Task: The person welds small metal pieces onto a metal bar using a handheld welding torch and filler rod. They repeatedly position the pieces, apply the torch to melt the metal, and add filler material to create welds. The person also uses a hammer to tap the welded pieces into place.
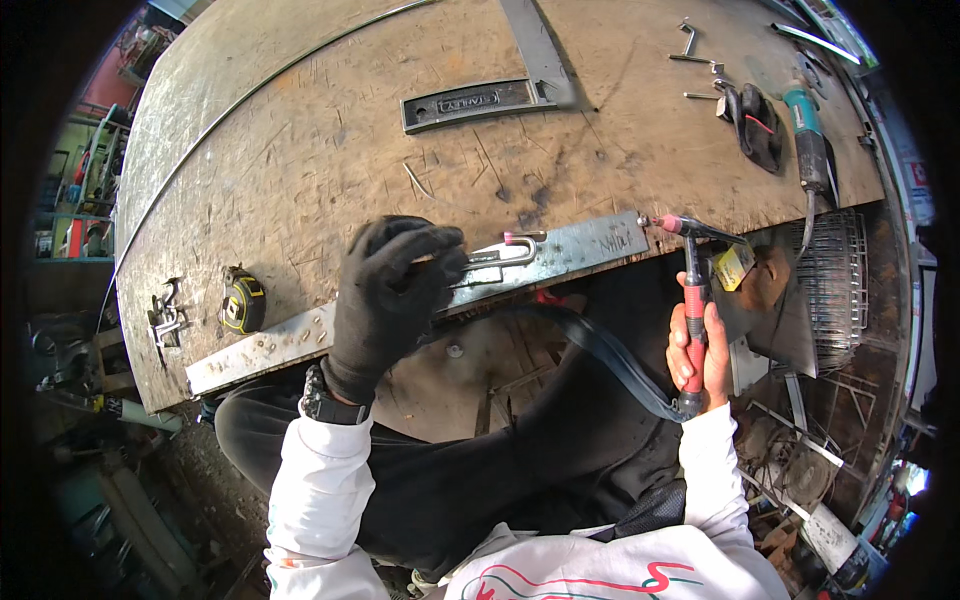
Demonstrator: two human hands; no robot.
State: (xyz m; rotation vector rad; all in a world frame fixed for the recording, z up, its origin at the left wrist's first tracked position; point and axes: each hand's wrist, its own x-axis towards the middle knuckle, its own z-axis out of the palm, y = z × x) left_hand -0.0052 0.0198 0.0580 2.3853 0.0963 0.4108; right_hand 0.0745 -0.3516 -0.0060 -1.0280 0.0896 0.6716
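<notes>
My left hand (385, 300), in a black work glove, is closed with thumb and fingers curled around the end of a U-shaped bent metal rod (518, 256). The rod lies over a long flat metal strip (570, 262) along the near edge of the table. A small pink piece (508, 239) sits at the rod's far side. In my bare right hand (712, 350) is a welding torch (694, 298) with a red and black handle, held upright. Its pink nozzle points left, close to the strip's right end. A dark cable sleeve (610, 355) hangs from the torch's lower end.
On the worn wooden table (300, 150) lie a square (470, 103), a tape measure (243, 300) and small metal fittings (166, 318). At the right are an angle grinder (806, 135), a black glove (757, 128) and a wire rack (838, 280).
</notes>
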